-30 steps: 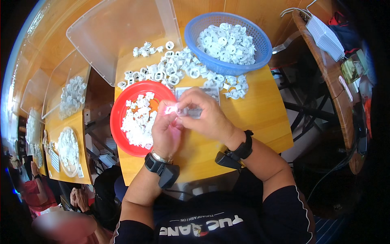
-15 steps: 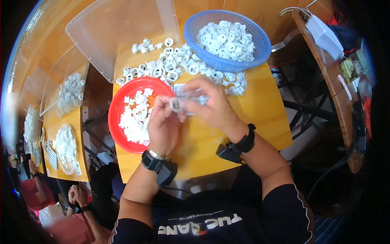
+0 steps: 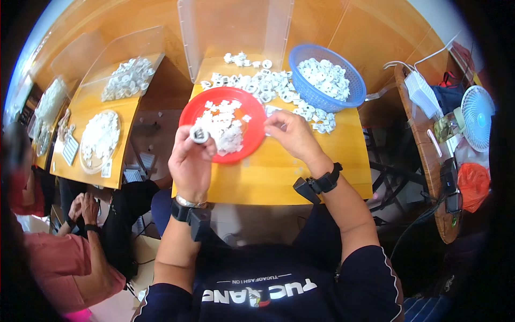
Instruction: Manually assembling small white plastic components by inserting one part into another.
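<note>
Between the thumb and fingers of my left hand (image 3: 191, 163) is a small round white plastic part (image 3: 199, 134) with a dark centre, held up over the near left rim of the red plate (image 3: 189, 114). Small white plastic pieces (image 3: 228, 134) are heaped in that plate. My right hand (image 3: 296, 138) is at the plate's right rim, thumb and fingertips pinched together; whatever they hold, if anything, is too small to make out. Just beyond those fingers, a white item (image 3: 271, 110) is partly hidden by the hand. Round white parts (image 3: 263, 86) lie spread behind the plate.
A blue basket (image 3: 357, 99) full of round white parts stands at the back right of the table (image 3: 257, 188). Behind it all rises a clear plastic panel (image 3: 236, 32). At left, a co-worker's hands (image 3: 84, 208) are near another table; at right are a fan (image 3: 477, 118) and a red bag (image 3: 473, 185).
My hands have come apart: the left has moved left with the round part, the right to the right. The view has shifted, bringing the fan and more of the co-worker into sight.
</note>
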Tool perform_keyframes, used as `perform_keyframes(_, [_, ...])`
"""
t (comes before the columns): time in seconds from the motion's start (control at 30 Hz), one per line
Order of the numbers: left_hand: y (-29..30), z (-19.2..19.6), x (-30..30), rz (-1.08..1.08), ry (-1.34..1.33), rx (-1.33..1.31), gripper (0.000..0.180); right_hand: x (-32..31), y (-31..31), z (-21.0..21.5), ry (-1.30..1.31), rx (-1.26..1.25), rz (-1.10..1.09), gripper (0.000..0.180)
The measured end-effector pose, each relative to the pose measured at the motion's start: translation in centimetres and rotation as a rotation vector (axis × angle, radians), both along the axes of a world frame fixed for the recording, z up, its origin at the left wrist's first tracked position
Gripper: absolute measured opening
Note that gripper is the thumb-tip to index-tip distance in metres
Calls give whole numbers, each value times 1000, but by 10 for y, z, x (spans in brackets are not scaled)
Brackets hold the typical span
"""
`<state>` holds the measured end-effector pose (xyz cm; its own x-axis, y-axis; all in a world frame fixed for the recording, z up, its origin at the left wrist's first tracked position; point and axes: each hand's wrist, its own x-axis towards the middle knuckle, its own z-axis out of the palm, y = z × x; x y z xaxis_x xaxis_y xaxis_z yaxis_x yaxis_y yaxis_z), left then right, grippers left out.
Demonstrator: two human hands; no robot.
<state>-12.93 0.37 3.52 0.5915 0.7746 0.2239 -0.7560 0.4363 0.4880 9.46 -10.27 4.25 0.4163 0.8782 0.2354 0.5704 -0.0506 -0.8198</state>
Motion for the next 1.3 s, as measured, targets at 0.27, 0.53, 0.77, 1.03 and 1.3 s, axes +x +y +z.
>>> perform_keyframes(0.27, [-44,-57,-62,-52,-44,-276,16,-46,18,-8,-184,-312,92,19])
perform_keyframes(0.53, [-48,-74,-61,-145,40,-164,14,-67,39,-9,-556,-483,31,14])
perform_keyframes(0.77, [-38,-73,-62,-125,62,-201,11,-60,49,-19,-576,-533,32,11])
perform_keyframes(1.03, [-35,-81,-61,-138,64,-204,10,-62,49,-15,-623,-621,42,14])
perform_keyframes(1.3, [-32,-83,-56,-132,56,-207,9,-42,56,-20,-513,-575,12,17])
